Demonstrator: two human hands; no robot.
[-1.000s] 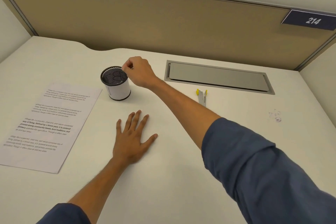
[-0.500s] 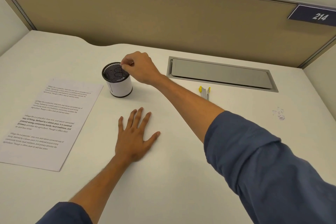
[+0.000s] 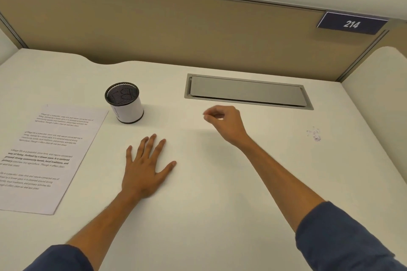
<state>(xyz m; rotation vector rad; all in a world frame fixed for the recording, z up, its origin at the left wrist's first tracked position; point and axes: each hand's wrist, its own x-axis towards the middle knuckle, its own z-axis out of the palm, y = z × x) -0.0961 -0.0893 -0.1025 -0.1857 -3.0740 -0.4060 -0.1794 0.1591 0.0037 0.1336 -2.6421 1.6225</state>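
A black mesh cup (image 3: 126, 103) wrapped in white paper stands upright on the white desk (image 3: 209, 193); dark wire shapes show inside it. My left hand (image 3: 146, 165) lies flat on the desk, fingers spread, in front of the cup. My right hand (image 3: 222, 122) hovers low over the desk right of the cup, just in front of the grey hatch. Its fingers are curled and the thumb meets the forefinger. The small yellow-tipped item seen earlier is hidden under this hand. Whether the fingers hold anything does not show.
A printed sheet of paper (image 3: 44, 156) lies at the left. A grey recessed hatch (image 3: 246, 91) is set in the desk at the back. A tan partition (image 3: 176, 28) with a "214" plate (image 3: 351, 24) closes off the far side. Ink scribbles (image 3: 315, 135) mark the desk at right.
My right hand left the rim of the cup and moved right and nearer, over the spot where the yellow-tipped item lay. The left hand stayed flat.
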